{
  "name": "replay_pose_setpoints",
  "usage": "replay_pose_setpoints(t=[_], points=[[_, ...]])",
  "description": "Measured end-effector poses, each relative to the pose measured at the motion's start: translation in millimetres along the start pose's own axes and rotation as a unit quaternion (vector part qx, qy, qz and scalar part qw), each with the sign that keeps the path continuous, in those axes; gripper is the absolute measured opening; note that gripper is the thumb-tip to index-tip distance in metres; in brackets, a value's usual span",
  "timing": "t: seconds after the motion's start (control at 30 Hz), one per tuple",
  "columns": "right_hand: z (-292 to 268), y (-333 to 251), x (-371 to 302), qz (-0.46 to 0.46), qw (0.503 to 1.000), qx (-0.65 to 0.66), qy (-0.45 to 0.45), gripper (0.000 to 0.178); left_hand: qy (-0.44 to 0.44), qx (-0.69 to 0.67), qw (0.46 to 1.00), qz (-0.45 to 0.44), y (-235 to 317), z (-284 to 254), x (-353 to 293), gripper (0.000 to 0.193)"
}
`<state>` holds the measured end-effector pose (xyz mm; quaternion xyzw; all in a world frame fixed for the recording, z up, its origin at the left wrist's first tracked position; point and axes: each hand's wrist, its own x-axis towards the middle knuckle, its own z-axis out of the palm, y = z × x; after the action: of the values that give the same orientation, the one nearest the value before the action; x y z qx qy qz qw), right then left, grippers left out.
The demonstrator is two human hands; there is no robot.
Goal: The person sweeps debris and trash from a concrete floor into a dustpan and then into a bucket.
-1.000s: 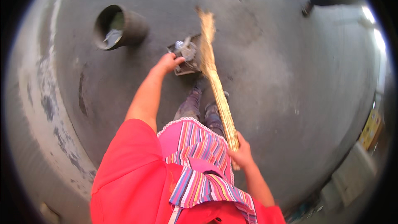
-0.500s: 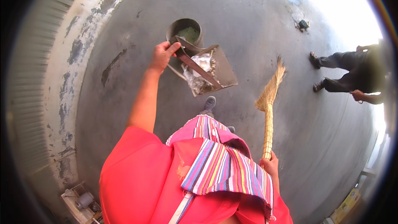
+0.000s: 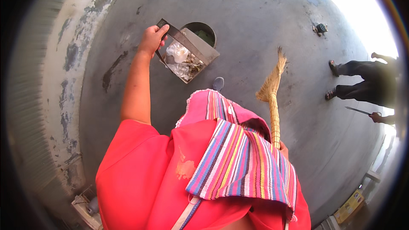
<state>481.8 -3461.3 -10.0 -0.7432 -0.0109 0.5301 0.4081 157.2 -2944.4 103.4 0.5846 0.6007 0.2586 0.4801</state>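
Ahead of me to the left, my left hand (image 3: 153, 40) is closed round the handle of a metal dustpan (image 3: 203, 46). Crumpled clear and white plastic (image 3: 178, 55) and dark bits of litter lie in the pan. Partly behind it stands a round bucket (image 3: 211, 30) with something green inside; the pan overlaps its near side. On my right, a straw broom (image 3: 274, 98) points bristles-forward with its short handle in my right hand (image 3: 283, 149). The striped cloth over my front hides most of that hand.
A person in dark trousers (image 3: 362, 70) stands at the right, a long thin blade-like tool (image 3: 357, 110) near one hand. A small dark object (image 3: 320, 28) lies on the grey floor (image 3: 238, 12) far right. A peeling wall (image 3: 64, 81) runs along the left.
The dustpan has swung left and tilted, so its plate now overlaps the bucket. My left hand has moved left and away from me. The person's hand at right now shows a thin tool.
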Motion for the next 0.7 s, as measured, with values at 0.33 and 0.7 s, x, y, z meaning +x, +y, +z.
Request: replay_pose_setpoints(t=[0.33,0.7], points=[[-6.0,9.9,-1.0,-0.018,0.999,0.042,-0.012,0.043,-0.128,0.209,0.969,0.012,-26.2,135.7,107.2,0.037],[15.7,29.3,-10.7,-0.03,0.998,0.042,0.048,0.041,-0.16,0.451,0.878,0.001,-1.0,257.6,161.4,0.04]])
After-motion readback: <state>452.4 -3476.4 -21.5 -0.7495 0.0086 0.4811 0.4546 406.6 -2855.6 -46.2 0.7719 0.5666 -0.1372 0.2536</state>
